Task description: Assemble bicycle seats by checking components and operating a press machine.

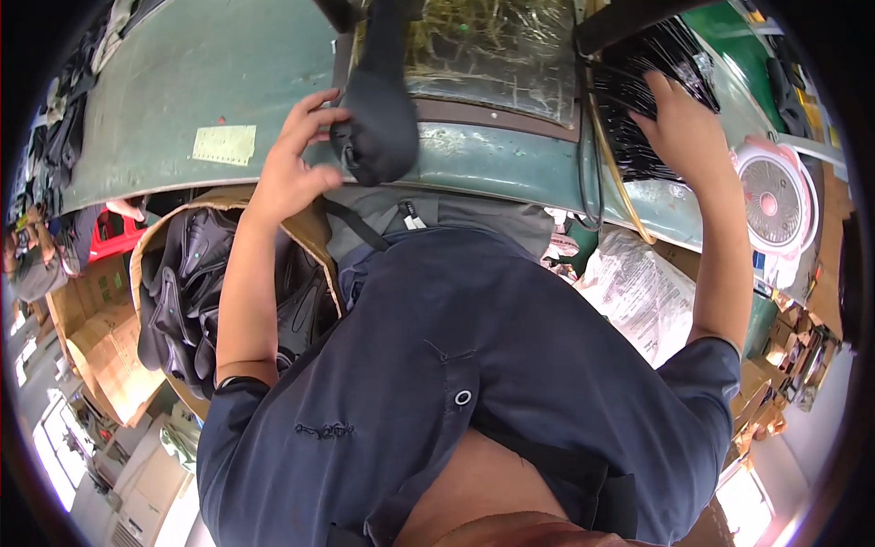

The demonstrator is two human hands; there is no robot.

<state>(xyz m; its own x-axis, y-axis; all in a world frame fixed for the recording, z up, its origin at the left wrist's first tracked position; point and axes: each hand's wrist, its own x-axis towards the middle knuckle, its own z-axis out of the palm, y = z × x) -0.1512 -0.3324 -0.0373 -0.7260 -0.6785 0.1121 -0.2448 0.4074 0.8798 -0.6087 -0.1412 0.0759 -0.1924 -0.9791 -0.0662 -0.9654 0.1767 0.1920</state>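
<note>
My left hand (299,159) is raised over the near edge of the green table, thumb and fingers spread apart. Right beside its fingertips is a black, rounded, saddle-like piece (387,128), blurred, with a narrow upper part reaching up toward a dark metal frame; whether the fingertips touch it I cannot tell. Over to the right, my right hand (684,128) lies at a shiny black plastic wrapping (629,137), its thumb and forefinger apart. The other fingers of that hand are partly hidden.
A brown-edged panel with yellowed clear film (492,59) sits on the green table (246,82). An open carton (146,246) of black moulded pieces (187,283) stands by my left forearm. A pink-and-white fan (773,201) is at right, and a white printed bag (638,296) lies below the table edge.
</note>
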